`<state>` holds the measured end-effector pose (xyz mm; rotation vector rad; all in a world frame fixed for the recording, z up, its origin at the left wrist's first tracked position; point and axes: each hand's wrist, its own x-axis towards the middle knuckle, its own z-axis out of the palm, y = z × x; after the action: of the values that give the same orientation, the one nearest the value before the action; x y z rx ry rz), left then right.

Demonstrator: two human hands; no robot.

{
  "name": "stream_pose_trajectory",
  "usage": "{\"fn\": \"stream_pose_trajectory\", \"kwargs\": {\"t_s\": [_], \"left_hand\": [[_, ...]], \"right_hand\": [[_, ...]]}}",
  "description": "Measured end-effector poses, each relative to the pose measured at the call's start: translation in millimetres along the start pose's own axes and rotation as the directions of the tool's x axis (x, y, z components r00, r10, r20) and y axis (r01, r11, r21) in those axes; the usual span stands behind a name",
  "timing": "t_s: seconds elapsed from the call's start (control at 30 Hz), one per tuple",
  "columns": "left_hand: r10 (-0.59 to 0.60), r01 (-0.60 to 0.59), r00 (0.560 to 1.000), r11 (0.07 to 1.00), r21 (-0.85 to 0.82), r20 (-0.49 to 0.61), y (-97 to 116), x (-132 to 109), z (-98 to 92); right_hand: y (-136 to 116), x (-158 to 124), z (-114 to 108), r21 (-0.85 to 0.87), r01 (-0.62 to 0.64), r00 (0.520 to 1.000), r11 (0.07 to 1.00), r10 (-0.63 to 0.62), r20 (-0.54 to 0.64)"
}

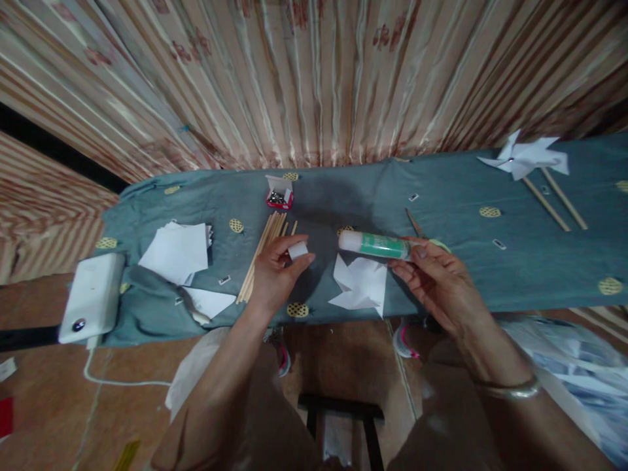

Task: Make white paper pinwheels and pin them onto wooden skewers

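The left hand (277, 271) is pinching a small white cap (297, 250) between the thumb and a finger. The right hand (436, 278) is gripping the glue stick (375, 245), whose white end points to 9 o'clock, toward the cap; these two are apart. From the glue stick, the paper pinwheel (363, 284) lies at 6 o'clock on the cloth (441, 186), the red box (280, 201) at 10 o'clock, and the sticks (262, 252) at 9 o'clock, beside the left hand.
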<state>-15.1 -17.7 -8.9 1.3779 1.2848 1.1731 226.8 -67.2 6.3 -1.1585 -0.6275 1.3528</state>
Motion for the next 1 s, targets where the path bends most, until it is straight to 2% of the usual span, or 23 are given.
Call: {"fn": "stream_pose_trajectory", "kwargs": {"t_s": [0.1,0.2,0.27,0.3,0.33,0.4,0.47,0.53,0.6,0.77,1.0], "left_hand": [[0.140,-0.160,0.986,0.935,0.315,0.086,-8.8,7.0,0.3],[0.190,-0.251,0.966,0.860,0.444,0.177,-5.3,8.7,4.7],[0.209,-0.263,0.961,0.890,0.371,0.178,3.2,5.3,8.6],[0.205,-0.248,0.963,0.928,0.277,0.176,8.2,2.0,11.0],[0.172,-0.201,0.968,0.967,0.156,0.181,13.2,-2.0,14.0],[0.041,-0.019,0.983,0.992,-0.121,0.180,21.7,-11.1,21.4],[-0.116,0.184,0.971,0.919,-0.348,0.207,27.5,-19.2,29.6],[-0.191,0.268,0.960,0.837,-0.476,0.205,31.6,-24.2,35.7],[-0.216,0.275,0.961,0.801,-0.531,0.172,35.8,-25.9,37.4],[-0.202,0.260,0.965,0.826,-0.500,0.167,49.2,-26.2,27.4],[-0.191,0.257,0.964,0.839,-0.480,0.183,51.5,-27.7,21.4]], "right_hand": [[5.3,0.4,2.6,0.071,-0.060,0.997,0.996,0.056,0.058],[8.9,-0.6,6.8,0.120,-0.112,0.989,0.986,0.100,0.107],[9.2,-1.9,9.5,0.141,-0.139,0.983,0.980,0.120,0.138],[8.8,-2.7,10.8,0.146,-0.146,0.980,0.979,0.123,0.154],[8.3,-3.6,12.1,0.146,-0.149,0.978,0.978,0.123,0.170],[7.7,-5.5,14.8,0.136,-0.149,0.973,0.979,0.121,0.195],[7.9,-7.5,17.4,0.113,-0.155,0.967,0.981,0.128,0.221],[8.5,-9.2,20.0,0.080,-0.174,0.956,0.982,0.149,0.253],[8.9,-10.8,22.3,0.051,-0.201,0.940,0.978,0.178,0.292],[8.8,-14.6,25.2,0.000,-0.251,0.901,0.968,0.234,0.365],[10.1,-17.9,25.9,-0.001,-0.272,0.891,0.962,0.252,0.378]]}}
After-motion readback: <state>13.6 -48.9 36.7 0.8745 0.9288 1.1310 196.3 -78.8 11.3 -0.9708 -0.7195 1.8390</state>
